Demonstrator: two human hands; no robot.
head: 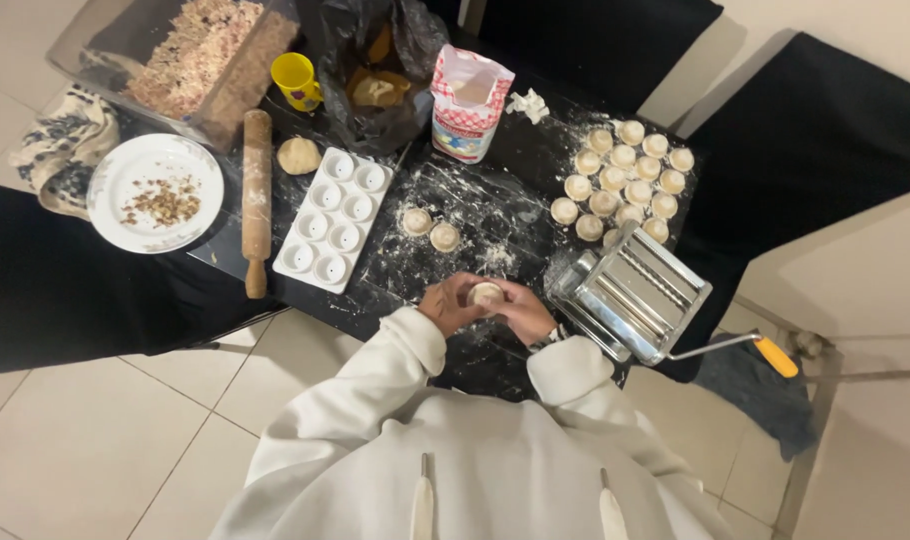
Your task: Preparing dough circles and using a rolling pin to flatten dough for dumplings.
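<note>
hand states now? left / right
Left hand: closed around the small dough piece.
Right hand: closed on the same dough piece, from the other side.

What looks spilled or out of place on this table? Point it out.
Loose flour is scattered across the black table around two dough pieces. A crumpled white scrap lies beside the flour bag. Both hands, left hand and right hand, cup a dough piece.

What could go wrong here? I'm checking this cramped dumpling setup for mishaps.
The pasta machine sits at the table corner beside the right hand, its crank overhanging the edge; an elbow might catch it. The dough piece pinched between both hands, left hand included, could tear. The open flour bag might tip.
</note>
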